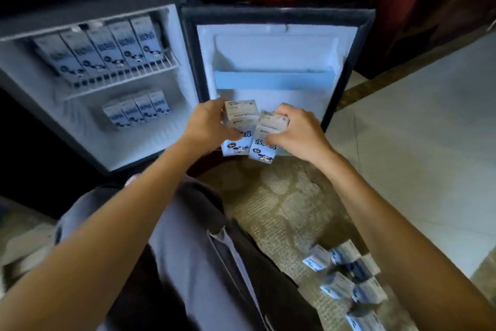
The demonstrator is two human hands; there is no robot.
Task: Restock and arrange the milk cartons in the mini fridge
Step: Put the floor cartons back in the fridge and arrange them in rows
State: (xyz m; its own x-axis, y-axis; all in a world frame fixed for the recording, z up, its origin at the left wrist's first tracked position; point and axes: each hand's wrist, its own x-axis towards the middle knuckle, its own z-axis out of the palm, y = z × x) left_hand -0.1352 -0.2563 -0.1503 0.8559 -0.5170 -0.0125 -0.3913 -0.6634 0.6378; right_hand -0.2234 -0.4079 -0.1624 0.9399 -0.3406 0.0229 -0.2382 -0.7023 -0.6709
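Two milk cartons (248,129) are held side by side, touching, before the open fridge door's (273,62) lower edge: left hand (208,122) grips one, right hand (298,129) the other. Five cartons (107,47) line the wire shelf (126,81).

Paper cartons (239,118) (matt), rough woven rug (281,196)

I see my left hand (208,122) gripping one milk carton (239,126) and my right hand (300,129) gripping a second carton (268,134) just beside it, both low in front of the open fridge door (279,48), under its door shelf (273,79). Left of the door, a row of five cartons (107,54) fills the wire rack and a row of four (137,112) stands below. Loose cartons (346,277) lie on the floor, well short of the door.
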